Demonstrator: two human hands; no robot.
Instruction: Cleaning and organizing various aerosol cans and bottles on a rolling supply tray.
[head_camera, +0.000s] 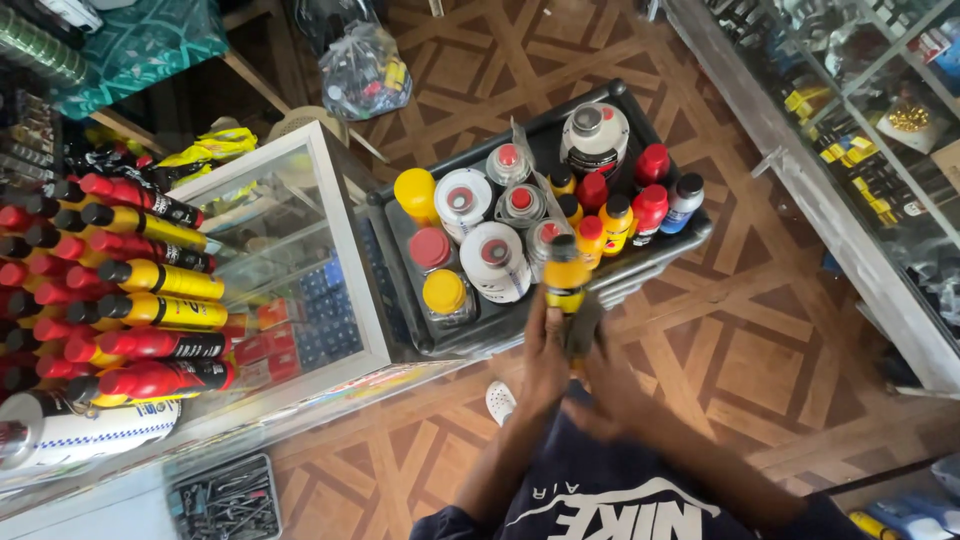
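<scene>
Hands meet at the near edge of a dark plastic crate (392, 215). Left hand (545, 362) is curled closed around the lower part of a yellow bottle with a black cap (565, 277), which stands upright just above the crate's near rim. Right hand (612, 385) lies against the bottle's base from the other side; motion blur hides its fingers, so how far it is closed cannot be told.

Crate contents, largest first: a tall white-and-black tin (594, 140) at the far wall; two white round tins with red centres (494, 260); smaller grey-lidded cans (509, 163); a yellow-capped can (416, 194); a red-lidded jar (431, 248) and a yellow-lidded jar (445, 293); a cluster of small red and yellow bottles (620, 205) on the right side.

Glass display case (290, 250) stands just left of the crate; beside it, rows of yellow and red bottles lie stacked on a shelf (140, 300). Floor is patterned brown tile (740, 340).
</scene>
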